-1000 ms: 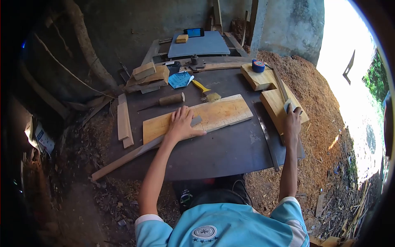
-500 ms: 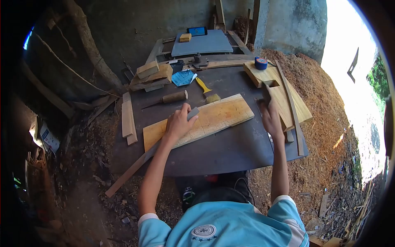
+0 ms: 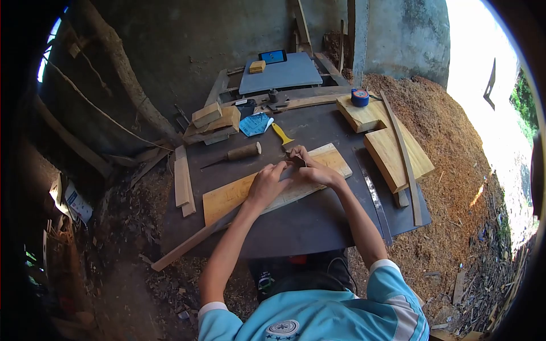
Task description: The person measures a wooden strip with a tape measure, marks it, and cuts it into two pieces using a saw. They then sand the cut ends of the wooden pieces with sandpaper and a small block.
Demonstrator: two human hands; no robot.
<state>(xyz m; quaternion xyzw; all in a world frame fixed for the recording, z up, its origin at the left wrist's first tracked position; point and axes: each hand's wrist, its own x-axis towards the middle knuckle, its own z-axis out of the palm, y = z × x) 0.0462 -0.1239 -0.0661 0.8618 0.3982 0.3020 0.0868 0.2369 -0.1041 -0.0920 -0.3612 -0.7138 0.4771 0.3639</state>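
Note:
A long pale board (image 3: 227,196) lies slantwise on the dark table. Above its right half, my left hand (image 3: 268,183) and my right hand (image 3: 313,169) are close together, fingers bent. Between them is a small dark piece, mostly hidden by the fingers, and I cannot make out which hand grips it. A yellow-handled brush (image 3: 280,133) lies just beyond my hands. The wooden-handled pointed tool (image 3: 243,151) rests behind the board. A thin strip (image 3: 187,245) sticks out from under my left forearm past the table's front left edge.
On the right are a notched wood block (image 3: 392,150), a blue tape measure (image 3: 359,98), a long strip (image 3: 402,159) and a metal ruler (image 3: 374,196). Stacked blocks (image 3: 213,125) and a blue packet (image 3: 256,124) stand at back left. A phone (image 3: 273,56) is at the far end.
My right hand has moved left from beside the notched block to meet my left hand over the board. The metal ruler now shows fully. The view has shifted slightly.

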